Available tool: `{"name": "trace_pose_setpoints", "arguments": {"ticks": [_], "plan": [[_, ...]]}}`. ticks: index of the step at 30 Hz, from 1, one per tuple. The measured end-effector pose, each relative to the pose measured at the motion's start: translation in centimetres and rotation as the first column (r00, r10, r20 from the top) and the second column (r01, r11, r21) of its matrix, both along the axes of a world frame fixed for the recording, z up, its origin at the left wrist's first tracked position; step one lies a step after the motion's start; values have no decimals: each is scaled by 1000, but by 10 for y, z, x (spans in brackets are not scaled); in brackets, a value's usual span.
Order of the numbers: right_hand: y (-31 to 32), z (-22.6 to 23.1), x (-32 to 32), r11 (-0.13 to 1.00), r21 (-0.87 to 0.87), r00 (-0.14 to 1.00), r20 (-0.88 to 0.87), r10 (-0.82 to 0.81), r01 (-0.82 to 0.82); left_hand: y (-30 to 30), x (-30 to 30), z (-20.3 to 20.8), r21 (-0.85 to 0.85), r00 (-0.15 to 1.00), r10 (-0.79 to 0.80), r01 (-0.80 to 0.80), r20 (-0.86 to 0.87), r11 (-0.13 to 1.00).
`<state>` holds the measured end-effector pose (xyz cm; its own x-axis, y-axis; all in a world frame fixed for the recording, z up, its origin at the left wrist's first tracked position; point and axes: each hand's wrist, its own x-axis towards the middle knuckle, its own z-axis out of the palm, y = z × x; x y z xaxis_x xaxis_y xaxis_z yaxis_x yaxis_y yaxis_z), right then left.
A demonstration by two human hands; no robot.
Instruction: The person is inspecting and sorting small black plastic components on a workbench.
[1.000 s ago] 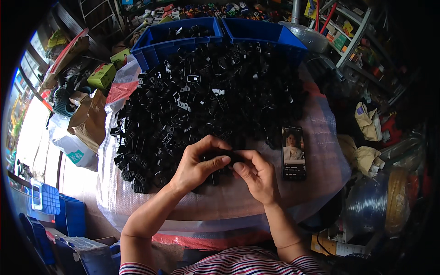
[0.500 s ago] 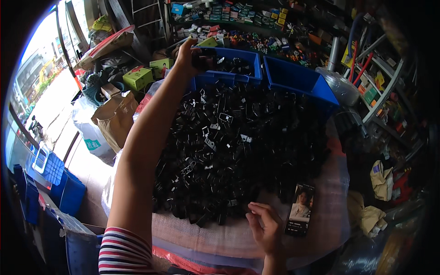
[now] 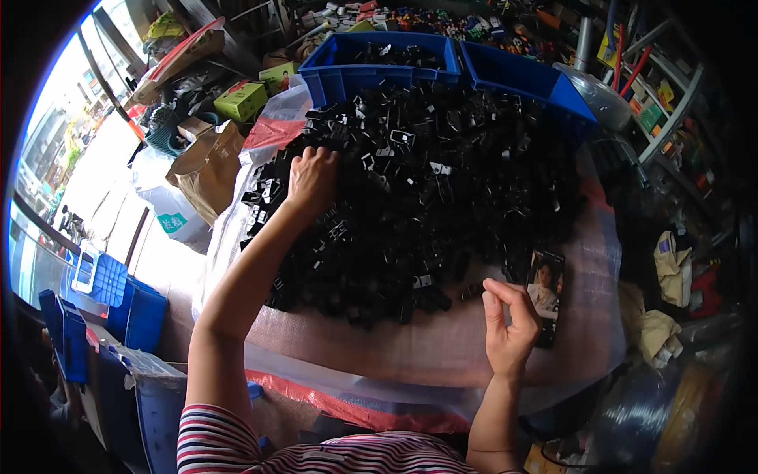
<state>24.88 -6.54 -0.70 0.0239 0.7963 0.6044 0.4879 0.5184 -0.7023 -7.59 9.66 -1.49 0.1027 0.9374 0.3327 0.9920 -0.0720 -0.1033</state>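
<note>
Two blue bins (image 3: 371,76) border the black pile (image 3: 442,189); phone (image 3: 549,284) beside right hand (image 3: 512,325).

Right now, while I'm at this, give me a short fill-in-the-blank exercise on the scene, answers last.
1. The left hand is at a pile of mostly ____-coloured parts.
2. The phone beside the right hand lies screen ____.
3. Beyond the pile stand ____ blue bins.

Missing words: black; up; two.

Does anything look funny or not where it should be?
Maybe the black rectangular phone with its lit screen: it lies on the pinkish woven sheet, beside the heap of small black parts and the bare right hand, looking unlike those parts.
</note>
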Motion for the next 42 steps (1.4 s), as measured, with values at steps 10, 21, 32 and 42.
{"name": "trace_pose_setpoints", "arguments": {"ticks": [10,21,32,42], "plan": [[9,-3,16,995,-99,892,446,73,-31,-52,55,44,2,633,-206,307,746,952],[19,-22,5,979,-190,964,239,118,-73,-97,97,33,101,-225,53,621,973,777],[17,-18,7,992,-119,969,247,-6,37,-104,106,18,40,-200,154,725,967,688],[15,11,-23,977,15,969,127,210,-213,-121,117,18,-63,-118,266,808,957,586]]}}
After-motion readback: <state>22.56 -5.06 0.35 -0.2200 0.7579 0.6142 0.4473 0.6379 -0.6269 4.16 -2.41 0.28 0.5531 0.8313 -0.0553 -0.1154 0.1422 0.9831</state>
